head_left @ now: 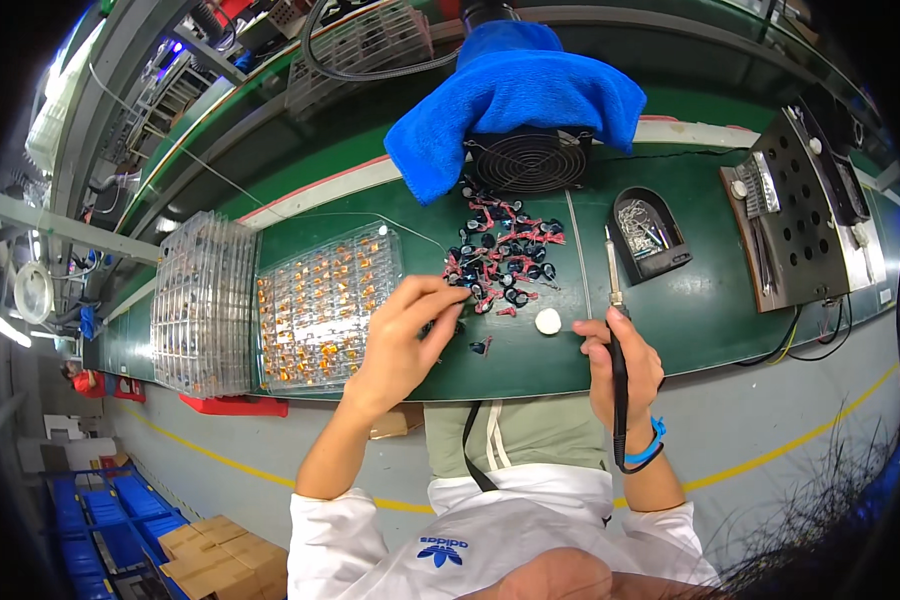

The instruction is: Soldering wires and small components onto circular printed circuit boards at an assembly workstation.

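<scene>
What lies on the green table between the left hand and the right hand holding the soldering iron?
In the head view, between the left hand and right hand lie a small round white disc and one small black-and-red component.

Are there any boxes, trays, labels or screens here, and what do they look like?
Cardboard boxes: brown, stacked on the floor, lower left.
Blue bins: rows on the floor, far lower left.
Clear tray: on the green bench, holding small orange parts.
Stacked clear trays: left of it.
No screens or readable labels show.
</scene>
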The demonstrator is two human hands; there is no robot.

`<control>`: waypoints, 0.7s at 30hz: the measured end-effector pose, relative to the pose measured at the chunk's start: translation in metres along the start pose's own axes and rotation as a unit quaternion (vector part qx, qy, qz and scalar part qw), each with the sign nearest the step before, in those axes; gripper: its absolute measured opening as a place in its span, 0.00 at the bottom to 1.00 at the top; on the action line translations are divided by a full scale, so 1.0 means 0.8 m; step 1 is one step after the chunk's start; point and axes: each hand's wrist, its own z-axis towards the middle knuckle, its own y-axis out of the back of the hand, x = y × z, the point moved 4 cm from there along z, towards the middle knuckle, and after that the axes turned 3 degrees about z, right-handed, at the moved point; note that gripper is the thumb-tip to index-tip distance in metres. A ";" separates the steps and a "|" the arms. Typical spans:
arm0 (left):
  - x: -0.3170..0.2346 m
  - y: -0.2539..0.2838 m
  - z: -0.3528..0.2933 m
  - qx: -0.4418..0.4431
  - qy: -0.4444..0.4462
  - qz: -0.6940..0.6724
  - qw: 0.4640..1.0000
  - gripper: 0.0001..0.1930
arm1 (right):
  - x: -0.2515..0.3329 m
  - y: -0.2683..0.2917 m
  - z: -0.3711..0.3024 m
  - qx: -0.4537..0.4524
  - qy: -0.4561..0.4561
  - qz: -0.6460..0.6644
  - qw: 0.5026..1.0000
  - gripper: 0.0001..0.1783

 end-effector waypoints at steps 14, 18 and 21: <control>-0.036 -0.053 0.005 -0.076 -0.018 -0.129 0.989 0.09 | 0.018 -0.007 0.011 0.066 0.020 -0.017 0.997 0.12; -0.043 -0.068 0.011 -0.069 -0.041 -0.136 0.987 0.09 | 0.015 -0.010 0.010 0.065 0.033 -0.051 0.996 0.14; -0.046 -0.069 0.009 -0.070 -0.046 -0.111 0.990 0.09 | 0.014 -0.015 0.007 0.090 0.036 -0.067 0.993 0.15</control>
